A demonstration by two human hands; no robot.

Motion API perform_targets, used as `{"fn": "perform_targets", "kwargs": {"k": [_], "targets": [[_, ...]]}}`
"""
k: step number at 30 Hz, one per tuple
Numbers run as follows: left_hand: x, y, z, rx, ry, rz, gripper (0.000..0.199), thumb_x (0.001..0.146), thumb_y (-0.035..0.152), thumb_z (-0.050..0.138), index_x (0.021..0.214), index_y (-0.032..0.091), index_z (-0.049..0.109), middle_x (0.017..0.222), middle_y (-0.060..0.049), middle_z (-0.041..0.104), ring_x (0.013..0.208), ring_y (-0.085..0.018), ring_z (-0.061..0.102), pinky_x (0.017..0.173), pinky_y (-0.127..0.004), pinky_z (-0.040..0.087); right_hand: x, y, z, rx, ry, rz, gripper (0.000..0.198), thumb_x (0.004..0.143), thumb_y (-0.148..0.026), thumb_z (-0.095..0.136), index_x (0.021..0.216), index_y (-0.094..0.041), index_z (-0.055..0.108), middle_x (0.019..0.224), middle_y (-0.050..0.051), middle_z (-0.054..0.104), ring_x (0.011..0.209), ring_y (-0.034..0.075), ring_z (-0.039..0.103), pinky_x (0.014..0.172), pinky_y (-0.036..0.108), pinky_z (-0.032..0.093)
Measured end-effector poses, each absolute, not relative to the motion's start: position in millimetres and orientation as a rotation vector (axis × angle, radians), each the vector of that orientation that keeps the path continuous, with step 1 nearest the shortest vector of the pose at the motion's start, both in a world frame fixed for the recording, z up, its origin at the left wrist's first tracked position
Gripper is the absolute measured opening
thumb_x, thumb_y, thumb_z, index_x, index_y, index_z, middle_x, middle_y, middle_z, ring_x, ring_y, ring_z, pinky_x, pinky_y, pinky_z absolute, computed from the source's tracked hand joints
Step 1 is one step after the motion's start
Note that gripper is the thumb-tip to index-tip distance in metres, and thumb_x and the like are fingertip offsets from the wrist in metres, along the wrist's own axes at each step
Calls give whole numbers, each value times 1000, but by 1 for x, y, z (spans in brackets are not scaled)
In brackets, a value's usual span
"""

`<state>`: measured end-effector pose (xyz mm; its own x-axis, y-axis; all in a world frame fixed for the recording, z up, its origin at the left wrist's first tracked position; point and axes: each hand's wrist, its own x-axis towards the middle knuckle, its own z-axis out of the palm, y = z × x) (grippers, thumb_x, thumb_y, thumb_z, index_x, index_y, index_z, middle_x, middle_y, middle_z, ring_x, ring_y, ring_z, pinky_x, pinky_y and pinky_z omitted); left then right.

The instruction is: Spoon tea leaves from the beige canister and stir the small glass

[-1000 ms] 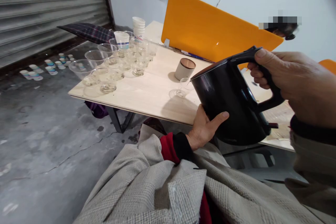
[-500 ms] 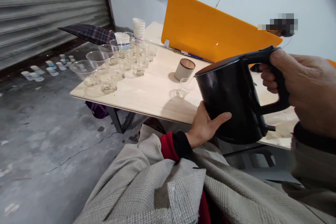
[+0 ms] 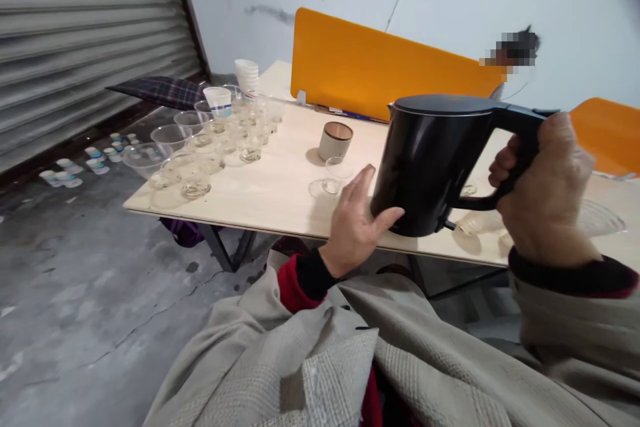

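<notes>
- Gripping the kettle (image 3: 425, 167) by its handle (image 3: 517, 121): R hand (image 3: 543, 180) closed round it, fingers thru the loop, thumb up top.
- Kettle loc: just R of centre in frame, looks held up off the table (image 3: 275, 197) nr its front edge; approx upright, lid (image 3: 443, 104) down, spout (image 3: 391, 109) to frame L.
- L hand (image 3: 355, 227) spread wide, thumb & fingers apart, beside the kettle's lower L side; thumb overlaps the base in view, can't tell if it's pressing or bearing wt.
- Handling: prob. stiff, hard shell; glossy side = likely slippery. Wt unknown, water lvl hidden; heavier if full, and a full one would pull nose-down on the wrist.
- Best hold: handle, w/ L hand low as steady. Might be hot, so go easy on bare body & spout.
- Nearest obstacles: small clear cup (image 3: 331, 185) & grey cup (image 3: 335, 143), both L of kettle; clear one looks thin, prob. easy to tip.
- Clear cups (image 3: 195, 187) crowd the table at mid-L, w/ paper cup (image 3: 218, 101) & stacked paper cups (image 3: 247, 77) behind.
- More plastic cups (image 3: 600, 219) at R edge, partly behind R hand.
- Orange panel (image 3: 370, 70) backs the table, upper centre; limits reach that way.
</notes>
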<state>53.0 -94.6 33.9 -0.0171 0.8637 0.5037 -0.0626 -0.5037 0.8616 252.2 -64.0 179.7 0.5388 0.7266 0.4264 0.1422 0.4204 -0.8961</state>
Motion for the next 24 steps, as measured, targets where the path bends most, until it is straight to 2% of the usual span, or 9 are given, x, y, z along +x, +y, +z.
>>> {"fn": "perform_targets", "kwargs": {"k": [3,7,11,18,24], "targets": [[19,-91,31,1574,1027,1777,62,99,52,70,154,29,54,165,-13,53,152,-33,51,110,-47,60,255,-36,172,-1030,-943,418,28,100,-34,49,74,-25,50,66,-3,46,47,10,37,39,28,23],[-16,-78,15,1521,1295,1860,55,100,58,66,145,26,60,153,-14,61,141,-31,60,99,-44,65,261,7,158,-1047,-947,372,31,98,-43,48,72,-27,48,62,-4,43,46,11,33,40,30,20],[-32,-65,-5,1528,1404,1824,54,100,60,66,138,22,66,144,-17,67,136,-30,64,96,-42,66,267,51,141,-1058,-1036,326,29,96,-47,49,73,-31,41,59,-6,39,47,12,32,43,32,22],[-42,-51,-18,1531,1458,1739,52,99,63,65,130,21,70,139,-16,71,131,-30,66,96,-44,66,287,107,119,-1139,-1055,311,49,97,-74,40,71,-33,38,54,-7,35,48,13,32,47,33,24],[-40,-44,-17,1435,1378,1607,51,99,59,67,131,20,70,141,-16,70,134,-31,67,98,-43,66,302,119,120,-1225,-934,338,46,109,-64,24,78,-33,38,64,-8,37,48,14,31,46,34,25]]}}
